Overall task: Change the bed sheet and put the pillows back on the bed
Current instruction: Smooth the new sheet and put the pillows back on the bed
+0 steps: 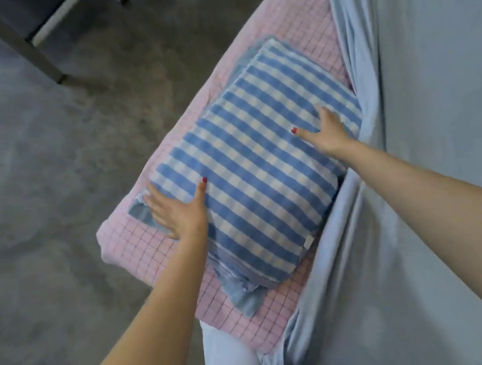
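Here the blue-and-white checked pillow (257, 161) lies at the bed's (135, 243) left edge on the pink grid sheet (297, 25); left hand (179, 212) and right hand (328, 132) press it flat-fingered, likely seating it.

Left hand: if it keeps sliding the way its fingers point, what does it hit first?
The left hand lies flat on the near end of the blue checked pillow, fingers pointing up-left. Going on, it would probably meet the pillowcase flap, then the pink grid sheet toward the bed edge. Depth is unclear.
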